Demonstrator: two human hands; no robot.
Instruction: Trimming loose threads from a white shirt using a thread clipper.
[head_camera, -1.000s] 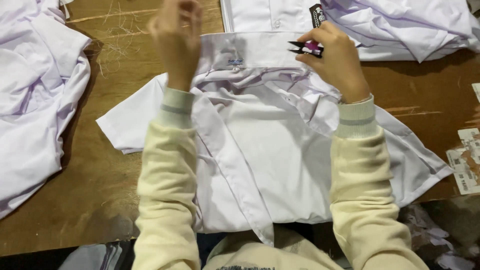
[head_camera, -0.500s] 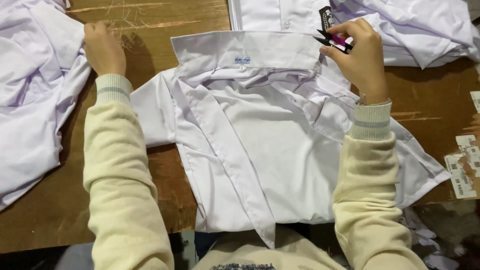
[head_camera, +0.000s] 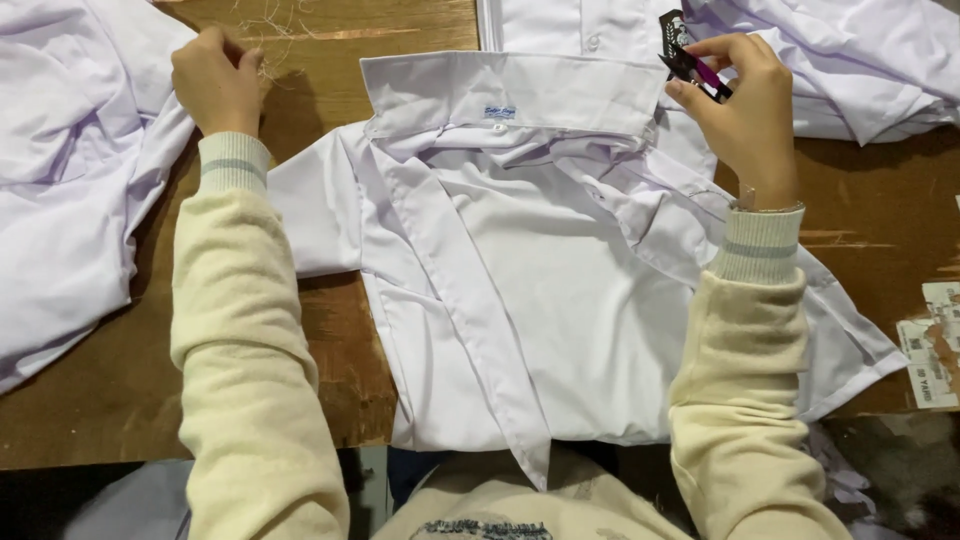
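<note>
shirt (head_camera: 560, 270) open, collar far, mid-desk (head_camera: 330, 380) | right hand (head_camera: 745, 110) fingers pinch small snips (head_camera: 695, 68) at collar's right end | left hand (head_camera: 215, 85) fingers curled at loose threads (head_camera: 262, 25), far left | trimming seemingly partway; folding left

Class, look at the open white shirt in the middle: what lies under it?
Under the white shirt a brown wooden table shows around its edges. At the top right, its collar end overlaps another white shirt. Whatever lies beneath its middle is covered.
</note>
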